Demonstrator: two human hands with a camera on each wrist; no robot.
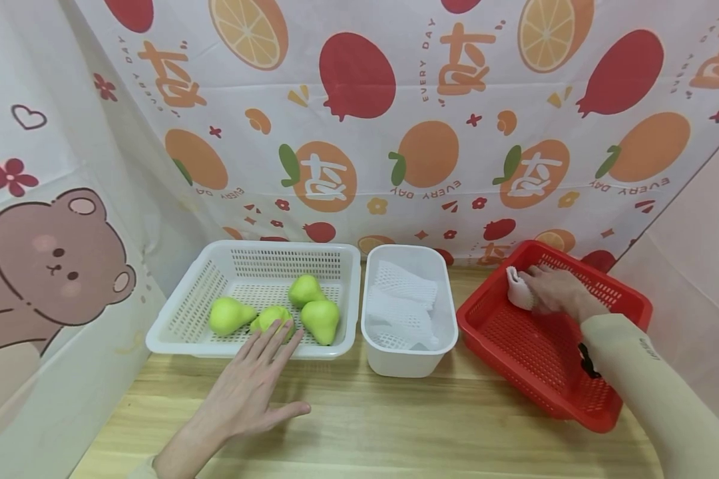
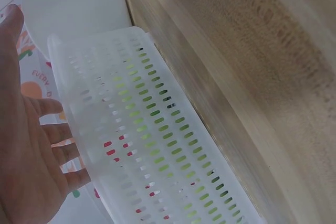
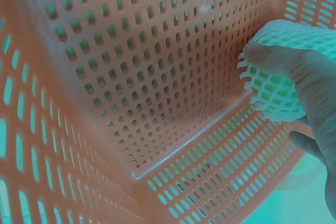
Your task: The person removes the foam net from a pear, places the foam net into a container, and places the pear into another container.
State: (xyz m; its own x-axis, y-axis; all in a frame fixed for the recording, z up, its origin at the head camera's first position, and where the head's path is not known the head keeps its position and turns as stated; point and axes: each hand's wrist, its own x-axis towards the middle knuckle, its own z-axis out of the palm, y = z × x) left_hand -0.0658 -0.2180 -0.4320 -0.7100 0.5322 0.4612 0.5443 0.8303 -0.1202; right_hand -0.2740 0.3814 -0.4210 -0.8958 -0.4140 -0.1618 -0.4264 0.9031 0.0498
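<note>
My right hand (image 1: 557, 293) grips a white foam net sleeve (image 1: 518, 289) in the far left part of the red basket (image 1: 539, 346). In the right wrist view, the thumb lies along the foam net (image 3: 273, 90), and something green shows through its mesh. My left hand (image 1: 248, 392) is spread over the front rim of the white basket (image 1: 180, 347), with nothing in its grasp. Its fingertips overlap one green pear (image 1: 268, 317) in the head view. Several pears lie in this basket, among them a pear (image 1: 229, 316) on the left and a pear (image 1: 320, 322) on the right.
Between the two baskets stands a white plastic bin (image 1: 404, 364) with several foam net sleeves (image 1: 398, 299) inside. All three containers sit on a wooden table (image 1: 359, 426). A fruit-print curtain (image 1: 359, 159) hangs behind them, and a bear-print curtain (image 1: 54, 266) at the left.
</note>
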